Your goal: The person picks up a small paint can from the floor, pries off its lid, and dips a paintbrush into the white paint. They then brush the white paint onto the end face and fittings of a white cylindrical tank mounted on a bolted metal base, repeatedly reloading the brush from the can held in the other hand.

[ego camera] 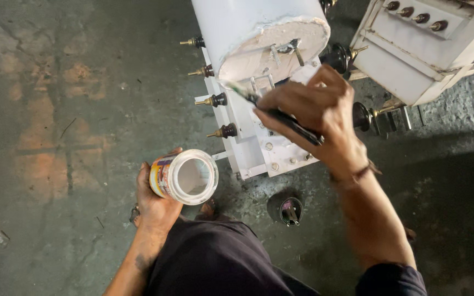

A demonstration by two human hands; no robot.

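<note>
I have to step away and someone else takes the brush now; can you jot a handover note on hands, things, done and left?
Left hand: holds the open paint jar, tilted, white inside.
Right hand: grips the thin brush, bristles at the lower edge of the white cylinder's end face.
Small dark tin on the floor below.
Done: cylinder and housing look white.
Left: apparently touch-up around the end-face brackets.

A rough grey concrete floor (83, 82) fills the view, stained with rusty orange patches (45, 142) toward nine o'clock and cracked near eleven. At two o'clock stands a second white metal cabinet (429, 49) with a row of dark bushings along its top. Its shadow darkens the floor toward four o'clock. Light falls evenly from above; no walls or windows show.
</note>
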